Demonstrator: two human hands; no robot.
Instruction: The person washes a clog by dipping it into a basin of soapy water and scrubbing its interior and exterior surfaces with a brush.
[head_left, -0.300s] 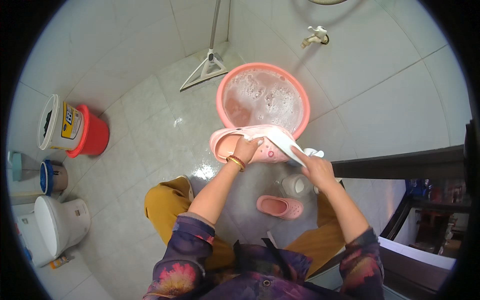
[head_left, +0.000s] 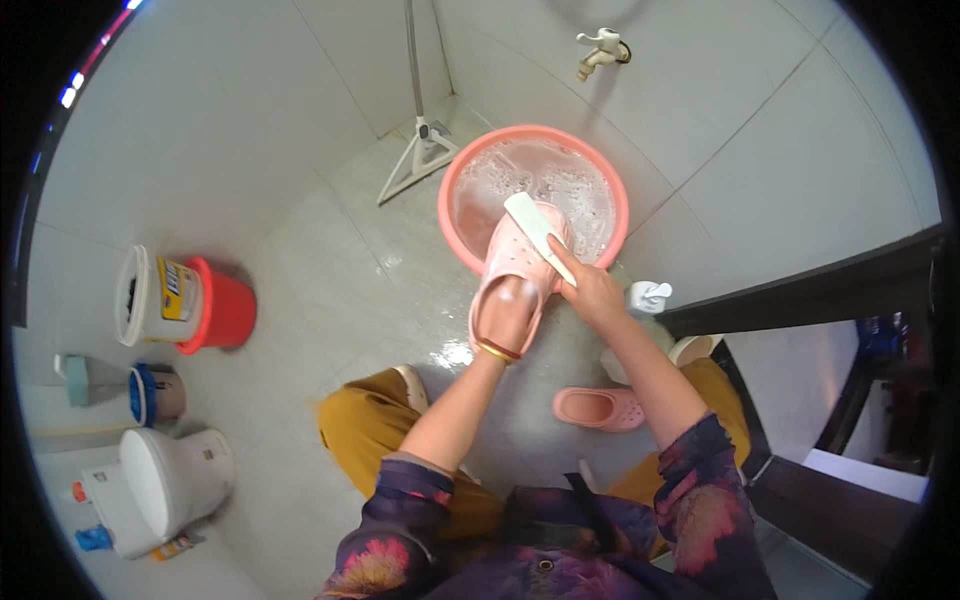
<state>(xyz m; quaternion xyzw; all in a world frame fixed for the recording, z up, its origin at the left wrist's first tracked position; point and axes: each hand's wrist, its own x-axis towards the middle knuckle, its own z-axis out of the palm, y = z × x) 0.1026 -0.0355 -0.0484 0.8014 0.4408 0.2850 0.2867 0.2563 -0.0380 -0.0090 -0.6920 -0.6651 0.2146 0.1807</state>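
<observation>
A pink clog (head_left: 495, 262) is held up with its toe over the near rim of the pink basin (head_left: 448, 215), which contains sudsy water. My left hand (head_left: 507, 318) is pushed into the clog through its opening and bears it from inside; its fingers are hidden there. In my right hand (head_left: 592, 292), fingers closed round the handle, is a white brush (head_left: 532, 226), lying slantwise on the clog's upper. The brush's underside is out of sight. A second pink clog (head_left: 622, 409) stands on the floor below my right forearm.
Beside my right hand stands a white pump bottle (head_left: 648, 296). A tap (head_left: 602, 52) juts from the wall beyond the basin, and a squeegee (head_left: 416, 168) leans behind it. To the left are a red bucket (head_left: 228, 308), a white bucket (head_left: 138, 300) and a toilet (head_left: 160, 485).
The held clog has turned from crosswise to toe-away, over the basin. My left hand has gone from gripping its upper to inside it. The brush has shifted left and away from me with my right hand.
</observation>
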